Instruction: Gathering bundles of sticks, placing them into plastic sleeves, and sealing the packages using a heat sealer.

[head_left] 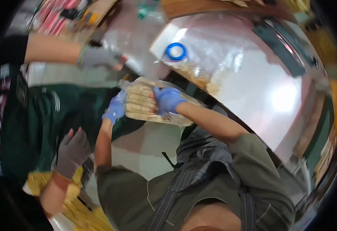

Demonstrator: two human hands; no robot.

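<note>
Glossy white tabletop (251,90) near plastic-wrapped package (139,101)

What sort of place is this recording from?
Probably a packing workshop. The person's left hand grips a clear bag of pale pieces, the right hand lies on it; a blue ring, perhaps tape, sits on a pale worktable; a co-worker's gray-gloved hand is close by.

Worn here are blue gloves (169,101), an olive short-sleeved shirt (128,185) (pale-stitched) and a pinstriped grey apron (193,175).
</note>
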